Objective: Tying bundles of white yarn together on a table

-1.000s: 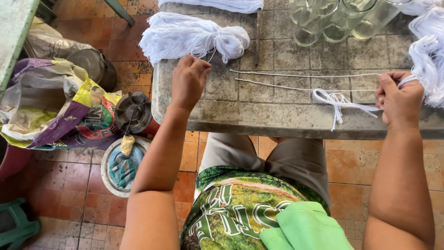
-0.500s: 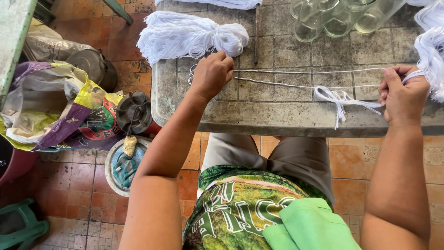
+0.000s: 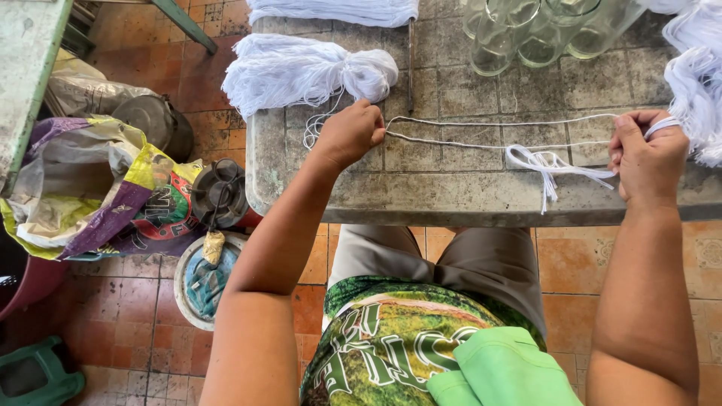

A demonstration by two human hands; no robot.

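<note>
- At the near edge of the desk [image 3: 451,199], the left hand [image 3: 350,134] is closed, pinching one end of the white string strands [image 3: 481,131] between its fingertips.
- Across from it, the right hand [image 3: 645,159] is closed as well, gripping the other end, so two strands run taut and nearly level between the hands, just above the tiled top.
- Judging by that stretch, the step in hand looks like measuring or drawing out a length of string; a next move would call for keeping the tension even while both grips hold firm.
- A small knotted bunch of string [image 3: 543,162] lies on the desk below the taut strands, nearer the right hand, with loose ends trailing over the front edge.
- Just beyond the left hand sits a tied bundle of white string [image 3: 301,69], its knot end close to the knuckles; loose curls of thread lie beside it.
- By the right hand, a loose mass of white string [image 3: 696,90] touches the wrist side, and the held strand seems to run from it.
- Farther back stand clear glass jars [image 3: 526,30] and another white bundle [image 3: 335,9] at the far edge.
- On the floor to the left lie a colourful sack [image 3: 98,195], a dark metal pot [image 3: 147,120] and a round bucket [image 3: 199,282].
</note>
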